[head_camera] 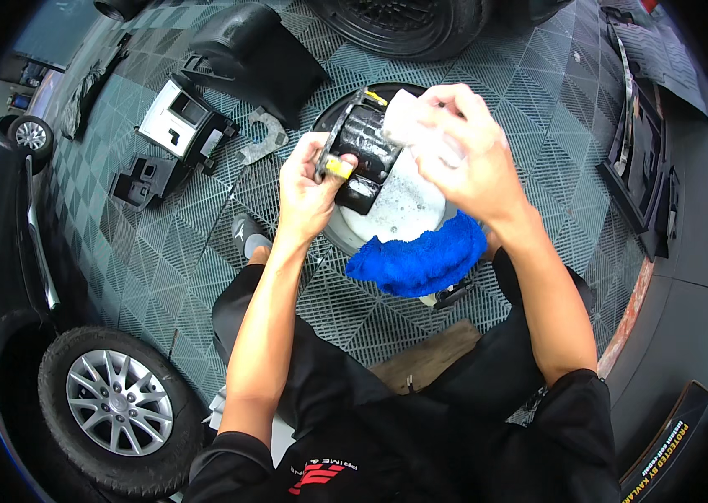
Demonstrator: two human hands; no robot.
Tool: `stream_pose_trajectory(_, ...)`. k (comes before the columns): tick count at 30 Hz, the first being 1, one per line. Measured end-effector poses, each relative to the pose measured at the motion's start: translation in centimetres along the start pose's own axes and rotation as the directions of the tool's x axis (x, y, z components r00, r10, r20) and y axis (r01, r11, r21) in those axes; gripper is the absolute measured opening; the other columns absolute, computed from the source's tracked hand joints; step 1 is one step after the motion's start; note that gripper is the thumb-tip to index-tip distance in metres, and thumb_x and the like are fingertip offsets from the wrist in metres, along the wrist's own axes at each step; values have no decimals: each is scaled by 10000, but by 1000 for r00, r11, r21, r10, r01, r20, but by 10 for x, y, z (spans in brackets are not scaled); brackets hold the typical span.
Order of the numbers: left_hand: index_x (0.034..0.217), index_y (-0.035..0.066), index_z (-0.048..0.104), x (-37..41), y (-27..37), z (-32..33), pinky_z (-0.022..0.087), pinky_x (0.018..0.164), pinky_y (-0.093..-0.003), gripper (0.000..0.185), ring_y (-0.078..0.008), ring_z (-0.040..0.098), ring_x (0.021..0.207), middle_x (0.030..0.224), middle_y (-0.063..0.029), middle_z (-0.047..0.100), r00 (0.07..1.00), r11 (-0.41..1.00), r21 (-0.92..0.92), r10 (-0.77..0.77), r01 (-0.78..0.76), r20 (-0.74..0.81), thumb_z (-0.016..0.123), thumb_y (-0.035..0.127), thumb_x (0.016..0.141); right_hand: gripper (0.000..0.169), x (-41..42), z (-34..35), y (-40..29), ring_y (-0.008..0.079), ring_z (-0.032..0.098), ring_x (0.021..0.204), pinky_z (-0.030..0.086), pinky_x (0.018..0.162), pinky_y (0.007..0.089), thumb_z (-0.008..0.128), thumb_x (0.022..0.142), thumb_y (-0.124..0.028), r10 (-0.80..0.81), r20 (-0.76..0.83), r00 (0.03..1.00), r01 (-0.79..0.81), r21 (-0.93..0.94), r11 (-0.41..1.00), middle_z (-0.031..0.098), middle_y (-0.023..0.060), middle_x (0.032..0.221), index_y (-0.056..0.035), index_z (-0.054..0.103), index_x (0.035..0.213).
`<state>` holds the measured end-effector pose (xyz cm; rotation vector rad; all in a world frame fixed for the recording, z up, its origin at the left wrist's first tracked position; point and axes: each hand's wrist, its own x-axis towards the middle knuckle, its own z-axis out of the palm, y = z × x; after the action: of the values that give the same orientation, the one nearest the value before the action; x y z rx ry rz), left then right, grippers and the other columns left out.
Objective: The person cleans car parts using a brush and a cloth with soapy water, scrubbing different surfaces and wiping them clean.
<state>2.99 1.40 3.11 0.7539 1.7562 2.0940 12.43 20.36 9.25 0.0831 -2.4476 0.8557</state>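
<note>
My left hand (307,185) grips the edge of a wet black plastic car trim part (363,148), which looks like a cup holder insert with yellow tabs. Its rounded wells lie tilted over a round bucket (336,226) of white suds (407,201). Suds streak the part's black surface. A blurred white sponge or foamy cloth (399,119) is in my right hand (467,151), close against the part's right side. Over the near rim of the bucket hangs a blue microfiber towel (420,261).
Left of the bucket, a black console piece (260,56), a silver-and-black trim panel (181,119) and a grey bracket (264,135) lie on the grated floor tiles (197,245). A vehicle wheel (118,402) stands at lower left, another tyre (404,25) ahead. More panels (633,157) rest at right.
</note>
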Motion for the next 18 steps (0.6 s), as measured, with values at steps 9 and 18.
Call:
stream_pose_trajectory(9,1171,-49,475,3,-5,8,448,894,-265,398,-132,579,984,1063,-112,610,945,917,-235,-294,322,147,593,-71,791,262,-8,21,-6,277,501,979,442,755,383,687,682,-157,-99,33,995,104,-313,944,540,91,1059,-93,649,933)
stream_pose_trajectory(18,1236,-93,427,0,-8,14,420,933,-261,546,-160,558,1049,1119,-130,585,957,947,-174,-243,269,156,485,-124,694,290,-13,35,-11,280,521,960,454,813,393,685,701,-170,-94,45,995,100,-163,982,581,78,1041,-128,663,987)
